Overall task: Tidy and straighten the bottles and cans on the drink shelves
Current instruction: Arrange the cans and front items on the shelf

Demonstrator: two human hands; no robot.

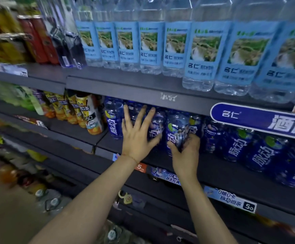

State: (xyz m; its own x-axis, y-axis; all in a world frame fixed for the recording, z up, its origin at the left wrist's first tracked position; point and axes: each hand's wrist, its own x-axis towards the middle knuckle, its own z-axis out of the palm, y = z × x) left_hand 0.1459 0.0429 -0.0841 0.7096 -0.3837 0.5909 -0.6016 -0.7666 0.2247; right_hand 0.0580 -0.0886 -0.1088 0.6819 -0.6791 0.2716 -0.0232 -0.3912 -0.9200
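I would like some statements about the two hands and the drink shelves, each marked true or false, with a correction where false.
1. The right hand grips a dark blue plastic bottle near its base. True.
2. The left hand is closed in a fist. False: its fingers are spread straight against the dark blue bottles.
3. The clear water bottles with light blue labels stand on the shelf above the dark blue bottles. True.
4. The orange-and-yellow tea bottles stand to the right of the dark blue bottles. False: they stand to the left.
5. Both hands work on the top shelf. False: both are at the shelf below it.
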